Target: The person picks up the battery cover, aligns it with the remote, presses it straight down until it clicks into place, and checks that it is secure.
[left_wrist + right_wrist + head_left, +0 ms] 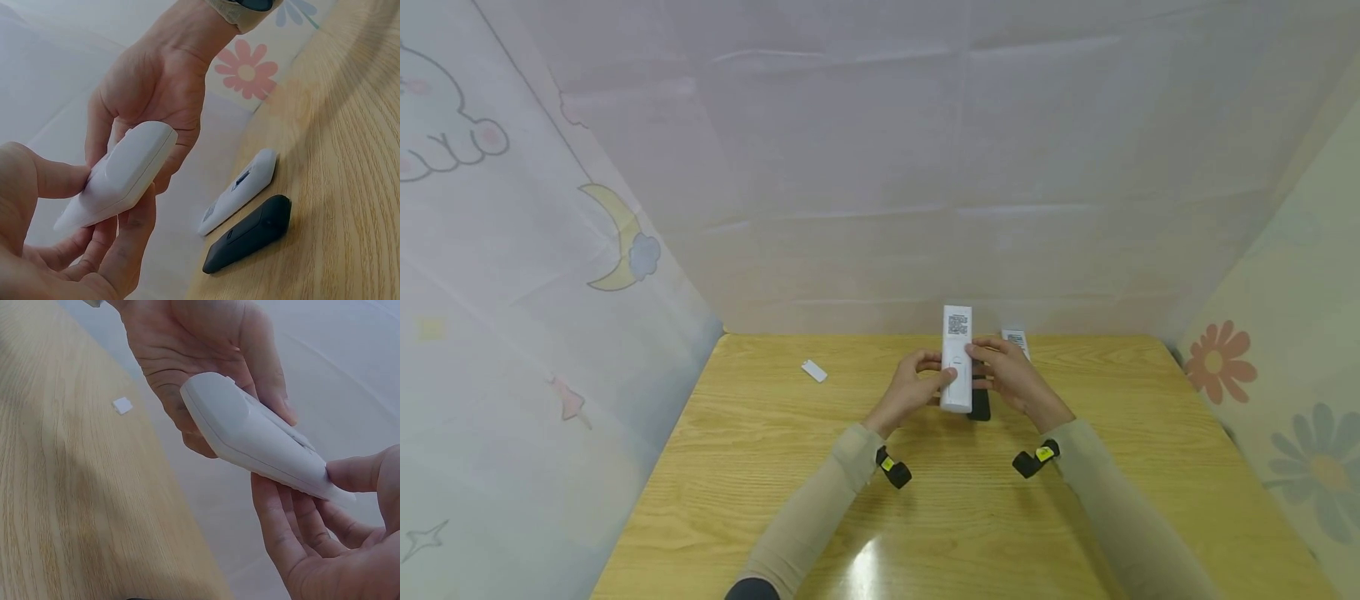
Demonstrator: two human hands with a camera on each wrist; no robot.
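Observation:
Both hands hold a white remote control [957,343] above the table, its labelled back facing up. My left hand [916,387] grips its left side, the thumb on the battery cover and the fingers curled beneath. On the opposite side my right hand [1017,382] pinches the edge, thumb on top and fingers underneath. In the left wrist view, a second white remote control [240,187] lies on the table with a dark patch on its back. Beside it is a black remote control [247,236], partly hidden by the held one in the head view.
A small white flat piece [814,371], like a battery cover, lies on the wooden table [760,467] to the left. Patterned cloth [850,167] hangs behind the table's back edge and along both sides.

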